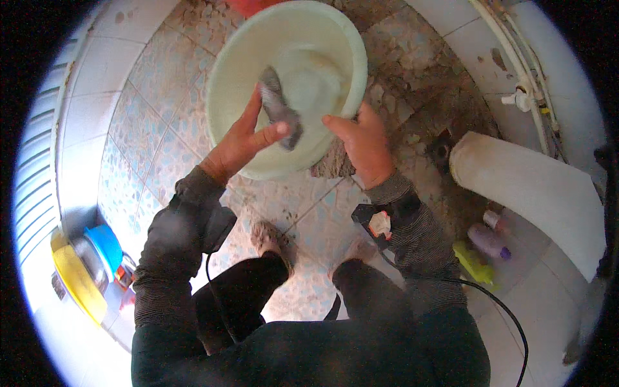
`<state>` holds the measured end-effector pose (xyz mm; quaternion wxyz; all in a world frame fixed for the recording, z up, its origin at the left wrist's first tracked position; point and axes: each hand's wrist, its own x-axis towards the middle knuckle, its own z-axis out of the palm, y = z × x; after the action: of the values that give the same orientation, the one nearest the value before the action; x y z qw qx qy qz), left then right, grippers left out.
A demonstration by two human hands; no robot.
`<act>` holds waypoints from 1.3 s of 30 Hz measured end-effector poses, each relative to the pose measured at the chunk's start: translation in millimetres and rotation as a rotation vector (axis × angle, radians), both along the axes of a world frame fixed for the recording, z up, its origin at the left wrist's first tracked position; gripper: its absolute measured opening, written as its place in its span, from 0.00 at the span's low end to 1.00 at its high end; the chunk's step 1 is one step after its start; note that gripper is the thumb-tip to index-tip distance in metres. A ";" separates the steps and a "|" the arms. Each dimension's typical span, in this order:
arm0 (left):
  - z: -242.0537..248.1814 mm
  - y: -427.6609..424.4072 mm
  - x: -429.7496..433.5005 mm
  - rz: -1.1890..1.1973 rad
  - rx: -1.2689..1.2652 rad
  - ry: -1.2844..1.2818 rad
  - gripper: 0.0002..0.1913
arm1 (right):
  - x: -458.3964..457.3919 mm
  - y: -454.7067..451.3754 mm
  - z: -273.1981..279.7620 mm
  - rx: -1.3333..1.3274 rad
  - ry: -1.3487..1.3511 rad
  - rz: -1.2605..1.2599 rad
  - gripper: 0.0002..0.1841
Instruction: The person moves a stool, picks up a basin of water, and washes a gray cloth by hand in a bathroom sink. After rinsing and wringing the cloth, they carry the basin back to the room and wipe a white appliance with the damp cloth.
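A pale green plastic basin (220, 111) is tilted before me, its inside facing me, with a whitish patch of what may be water in it. My right hand (365, 140) grips its near right rim, thumb over the edge. In my left hand (251, 138) is a dark grey elongated object (278, 109), pinched between thumb and fingers over the basin's opening. It is blurred, and I cannot tell whether it is a brush or a folded cloth. A rough brown block-like thing (333, 159) shows beneath the basin, beside my right hand.
The tiled floor (162, 145) has dark dirt on the right. A white pedestal-like piece (527, 193) lies right, near bottles (488, 241), a tap (517, 99) and pipes (515, 53). Blue (106, 249) and yellow (77, 280) basins stand left. Something red (251, 6) is at the top.
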<state>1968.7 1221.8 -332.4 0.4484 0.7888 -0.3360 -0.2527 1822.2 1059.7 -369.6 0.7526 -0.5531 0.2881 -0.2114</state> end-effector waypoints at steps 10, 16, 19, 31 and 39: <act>197.6 56.9 -34.4 0.019 0.387 -0.022 0.27 | 6.3 53.3 105.8 -0.510 0.465 0.019 0.16; 363.6 35.1 -98.0 -0.179 -0.066 -0.084 0.20 | 3.7 64.3 249.4 -0.525 0.662 -0.020 0.17; 442.4 12.6 -118.5 -0.459 -0.036 -0.215 0.11 | 12.5 68.8 343.3 -0.435 0.786 -0.107 0.18; 661.1 -9.4 -173.1 -0.524 0.058 -0.020 0.17 | -29.0 34.2 599.7 -0.443 0.869 -0.367 0.20; 721.0 10.2 -188.6 -0.801 0.062 0.015 0.17 | -56.6 25.0 652.7 -0.634 0.526 -0.595 0.13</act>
<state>1780.1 1232.1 388.6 0.2930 0.6067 -0.6058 -0.4232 1765.6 1084.7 283.1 0.3569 -0.6828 0.5346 -0.3473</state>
